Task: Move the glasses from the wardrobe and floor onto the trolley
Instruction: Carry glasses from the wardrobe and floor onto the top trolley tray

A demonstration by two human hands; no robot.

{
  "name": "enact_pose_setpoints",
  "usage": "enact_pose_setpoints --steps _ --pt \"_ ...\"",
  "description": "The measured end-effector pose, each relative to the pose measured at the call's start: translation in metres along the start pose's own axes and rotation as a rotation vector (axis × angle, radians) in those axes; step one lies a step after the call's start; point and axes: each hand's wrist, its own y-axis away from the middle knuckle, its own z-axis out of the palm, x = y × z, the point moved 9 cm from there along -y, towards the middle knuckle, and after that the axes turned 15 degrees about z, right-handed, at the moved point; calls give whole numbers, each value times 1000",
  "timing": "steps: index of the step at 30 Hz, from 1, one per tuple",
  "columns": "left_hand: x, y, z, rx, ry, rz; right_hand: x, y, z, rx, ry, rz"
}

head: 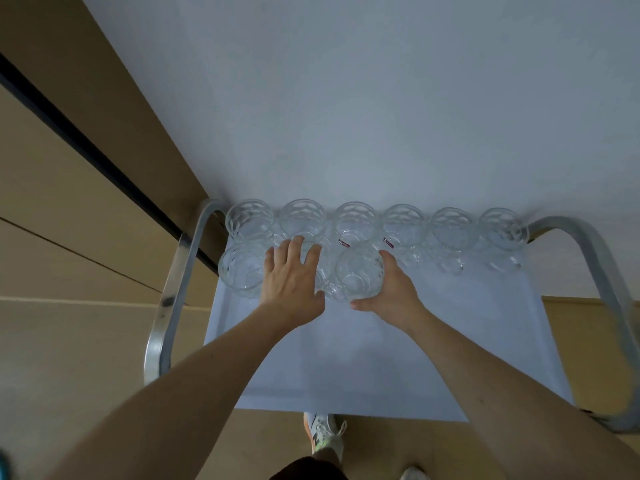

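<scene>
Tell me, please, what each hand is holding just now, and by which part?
The right hand grips a glass round its side wall, on the trolley. The left hand lies over another glass, fingers straight; no clear grip.

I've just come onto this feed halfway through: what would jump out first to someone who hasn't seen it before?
First, the row of six clear faceted glasses along the far edge of the pale blue trolley tray, against the white wall. In front of them, the left hand lies over one second-row glass while the right hand cups the clear glass beside it. Curved silver metal handles frame the tray on both sides.
</scene>
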Motion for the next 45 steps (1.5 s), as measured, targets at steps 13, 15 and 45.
enact_pose_setpoints --steps 13,15,45 --pt "151 -44 -86 142 43 243 24 90 -147 248 26 -73" --pt "194 -51 -99 158 54 314 36 111 -183 300 18 -74" --pt "885 34 -108 137 49 1344 438 495 -555 1058 72 601"
